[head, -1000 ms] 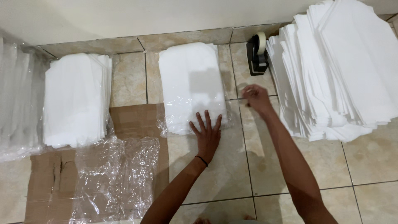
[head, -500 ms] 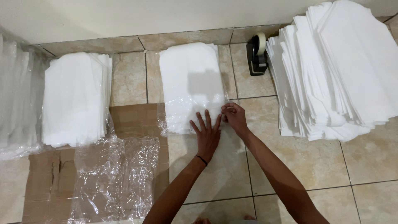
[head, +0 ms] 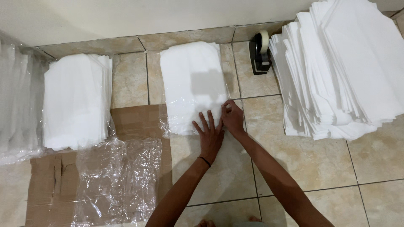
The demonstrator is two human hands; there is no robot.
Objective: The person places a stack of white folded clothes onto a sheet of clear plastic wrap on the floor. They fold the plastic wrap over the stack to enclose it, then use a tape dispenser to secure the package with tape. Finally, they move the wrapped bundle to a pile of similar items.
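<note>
The bagged white stack point(head: 191, 86) is lain on the tiled floor, just left of the tape dispenser point(head: 261, 52). Its near edge is pressed by the flat, released left hand point(head: 209, 134); its plastic corner is pinched by the right hand point(head: 232, 117). Light, soft, slippery (probably); best gripped at the edges.

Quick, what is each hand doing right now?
Left hand: open, fingers spread flat on the near edge of the bagged white stack.
Right hand: fingers curled, pinching that stack's near right corner.
</note>
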